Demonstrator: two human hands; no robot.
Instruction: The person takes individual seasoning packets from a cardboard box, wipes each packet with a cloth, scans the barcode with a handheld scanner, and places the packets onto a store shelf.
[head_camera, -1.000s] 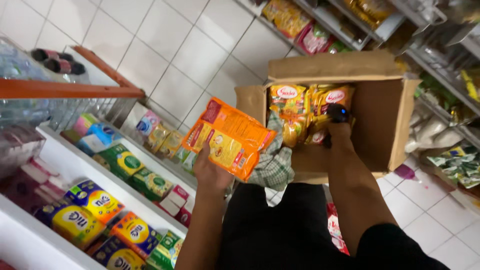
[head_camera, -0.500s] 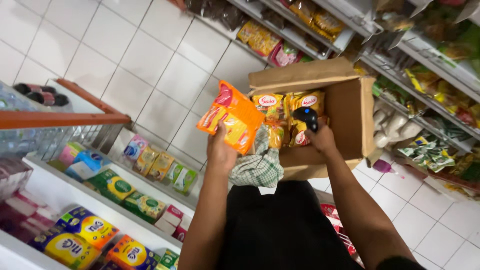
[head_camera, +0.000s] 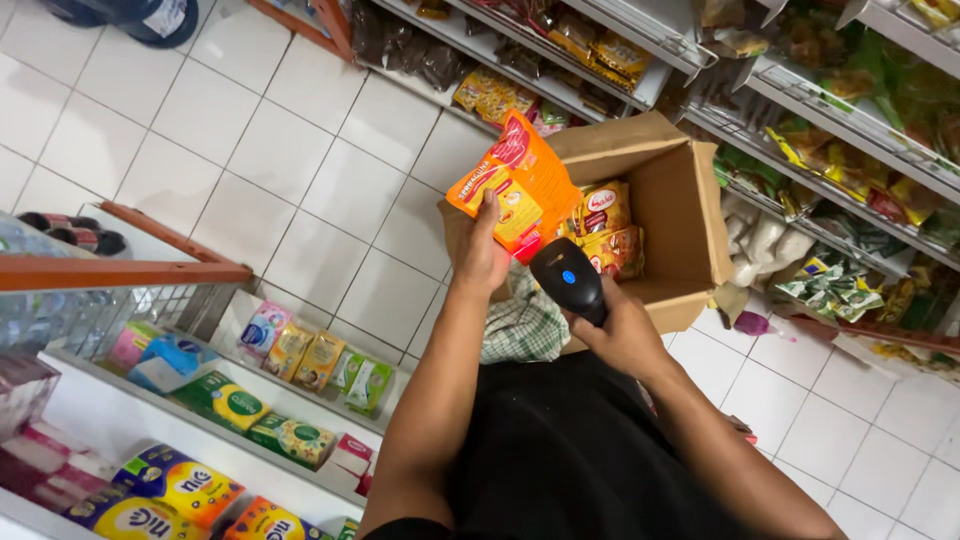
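So the left hand (head_camera: 483, 255) has one orange snack packet (head_camera: 515, 180) pinched by its bottom edge, fingers clamped on it, held up above the open cardboard box (head_camera: 690, 215). The packet sits at about 11 o'clock from the box's inside and covers part of its left wall. The right hand (head_camera: 625, 330) is wrapped tight around one black handheld scanner (head_camera: 568, 280), which has a small blue light on top and sits just at 5 o'clock from the packet, not touching it as far as I can see.

Inside the box I count at least two yellow-and-red packets (head_camera: 605, 230), stacked one above the other; could be more behind the orange one, can't tell. One checked cloth (head_camera: 525, 325) hangs at the box's 7 o'clock, between the two forearms.

Further out: a low white shelf (head_camera: 255, 395) at 8 o'clock with a row of roughly four small pouches (head_camera: 315, 360) plus a couple of green boxes (head_camera: 225, 400). Racks of snack bags (head_camera: 590, 45) run across 12 to 3 o'clock. White floor tiles (head_camera: 300, 150) everywhere.
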